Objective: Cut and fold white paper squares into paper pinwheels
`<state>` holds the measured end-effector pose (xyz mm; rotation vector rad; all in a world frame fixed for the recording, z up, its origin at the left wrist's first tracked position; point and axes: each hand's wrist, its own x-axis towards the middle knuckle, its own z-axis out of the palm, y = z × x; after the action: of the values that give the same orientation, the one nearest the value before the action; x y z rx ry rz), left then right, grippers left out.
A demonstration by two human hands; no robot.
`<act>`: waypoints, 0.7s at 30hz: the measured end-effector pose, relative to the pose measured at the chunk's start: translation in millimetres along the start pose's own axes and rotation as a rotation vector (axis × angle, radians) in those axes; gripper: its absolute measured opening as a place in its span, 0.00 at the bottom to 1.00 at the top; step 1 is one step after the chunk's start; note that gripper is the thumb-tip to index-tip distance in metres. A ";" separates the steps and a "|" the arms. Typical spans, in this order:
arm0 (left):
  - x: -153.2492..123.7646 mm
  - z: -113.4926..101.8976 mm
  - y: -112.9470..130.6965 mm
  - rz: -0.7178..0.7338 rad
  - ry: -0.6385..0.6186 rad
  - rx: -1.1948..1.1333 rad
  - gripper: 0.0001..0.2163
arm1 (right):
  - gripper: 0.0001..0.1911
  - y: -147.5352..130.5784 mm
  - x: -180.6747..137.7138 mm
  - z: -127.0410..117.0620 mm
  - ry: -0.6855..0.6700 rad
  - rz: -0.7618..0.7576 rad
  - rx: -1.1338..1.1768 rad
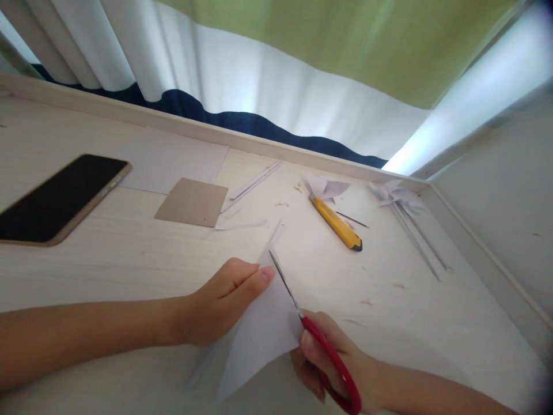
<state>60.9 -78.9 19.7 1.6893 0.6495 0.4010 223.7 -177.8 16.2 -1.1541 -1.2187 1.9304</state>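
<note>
My left hand (235,297) pinches a sheet of white paper (263,328) near its upper end, thumb on top. In my right hand (332,351) is a pair of scissors (334,360) with red handles. Their blades lie along the upper right part of the paper, tips just beyond my left thumb, and look nearly closed. A narrow paper strip sticks out past the tips. The lower end of the sheet hangs toward me, between my two hands.
A smartphone (64,199) lies at the left, beside white paper (173,155) and a brown cardboard square (192,202). Paper strips (257,180) lie farther right. A yellow utility knife (334,220) rests before a paper pinwheel (330,187). More pinwheels on sticks (410,230) are at the right.
</note>
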 end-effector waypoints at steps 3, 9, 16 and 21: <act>-0.2 0.0 0.1 0.001 -0.002 -0.020 0.19 | 0.20 2.4 0.4 -1.1 -0.011 -0.016 0.002; -0.4 -0.1 0.6 -0.002 -0.016 -0.070 0.19 | 0.19 4.6 0.9 -2.2 -0.023 -0.018 0.037; -0.6 0.5 -0.3 -0.013 -0.028 -0.076 0.19 | 0.20 4.9 0.5 -4.1 -0.006 0.012 0.033; -1.7 2.4 -1.3 -0.038 -0.029 -0.048 0.20 | 0.21 2.5 0.7 -3.8 0.002 0.001 0.010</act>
<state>60.7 -81.7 18.1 1.6324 0.6451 0.3613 226.6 -176.8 12.9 -1.1515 -1.2065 1.9331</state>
